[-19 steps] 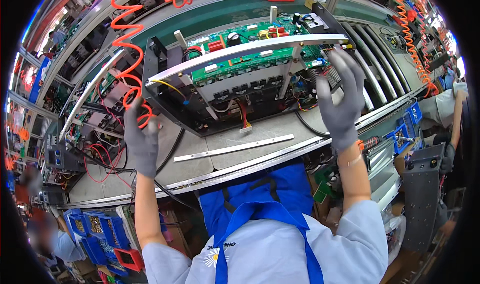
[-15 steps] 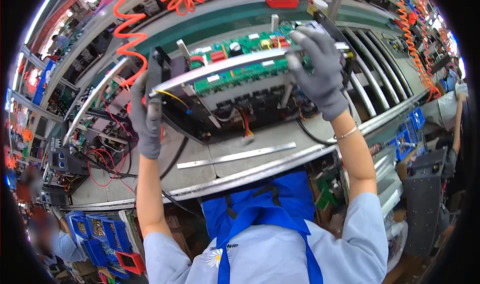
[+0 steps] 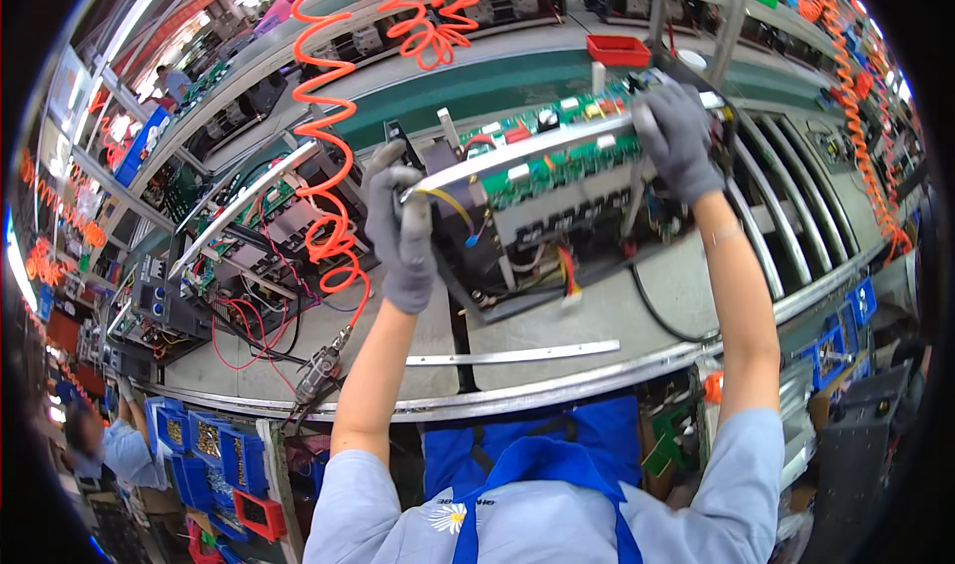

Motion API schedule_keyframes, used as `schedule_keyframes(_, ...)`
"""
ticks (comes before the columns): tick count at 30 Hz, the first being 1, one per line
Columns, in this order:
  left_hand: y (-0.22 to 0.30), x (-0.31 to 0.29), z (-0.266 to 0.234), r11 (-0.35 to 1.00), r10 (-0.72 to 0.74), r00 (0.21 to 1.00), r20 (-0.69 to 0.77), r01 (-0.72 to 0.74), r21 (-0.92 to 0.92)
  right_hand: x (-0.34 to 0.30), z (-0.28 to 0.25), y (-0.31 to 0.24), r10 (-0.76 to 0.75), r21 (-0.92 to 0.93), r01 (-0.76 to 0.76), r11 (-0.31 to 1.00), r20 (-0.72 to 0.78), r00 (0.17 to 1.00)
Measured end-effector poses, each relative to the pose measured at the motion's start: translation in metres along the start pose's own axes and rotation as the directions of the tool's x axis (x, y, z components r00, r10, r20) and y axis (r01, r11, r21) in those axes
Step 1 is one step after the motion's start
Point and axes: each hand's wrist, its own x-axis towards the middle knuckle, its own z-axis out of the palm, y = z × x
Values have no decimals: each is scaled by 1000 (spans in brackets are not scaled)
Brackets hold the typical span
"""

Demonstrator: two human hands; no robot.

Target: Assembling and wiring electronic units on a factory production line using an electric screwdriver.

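A black equipment chassis (image 3: 587, 266) with a green circuit board (image 3: 557, 174) stands on the bench before me. A silver metal bar (image 3: 527, 148) runs along its upper edge. My left hand (image 3: 400, 231), in a grey glove, is closed around the left end of the chassis by the bar's tip. At the other end, my gloved right hand (image 3: 681, 144) grips the top near the bar's right end, its fingers curled over the edge. Loose wires with a white connector (image 3: 571, 290) hang from the chassis front.
A pneumatic screwdriver (image 3: 320, 373) on an orange coiled hose (image 3: 323, 131) lies at the left. Near the bench's front edge is a flat metal strip (image 3: 517, 353). Another open assembly (image 3: 264, 226) stands left; metal rollers (image 3: 786, 201) are at the right. Blue bins (image 3: 204, 440) hold small parts.
The view has shifted. The chassis and both hands have moved right, and the left hand's fingers have curled over the chassis end. The screwdriver now shows at the left.
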Motion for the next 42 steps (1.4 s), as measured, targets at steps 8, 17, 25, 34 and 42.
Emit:
schedule_keyframes(8, 13, -13, 32, 960, 110, 990, 91, -129, 249, -17, 5, 38, 158, -109, -155, 982, 15, 987)
schedule_keyframes(17, -143, 19, 10, 666, -578, 811, 89, 532, -522, -8, 9, 24, 247, -174, -257, 951, -74, 966)
schedule_keyframes(25, -153, -64, -3, 832, -491, 865, -103, 430, -351, 10, 36, 11, 178, -37, -184, 982, -137, 975)
schedule_keyframes(34, -80, -168, 31, 660, -721, 658, -218, 558, -503, 19, 80, 97, 120, 386, -125, 914, 37, 992)
schedule_keyframes(42, -75, -167, 82, 940, -340, 941, -6, 339, -47, -8, 16, 86, 297, 25, -296, 955, -41, 954)
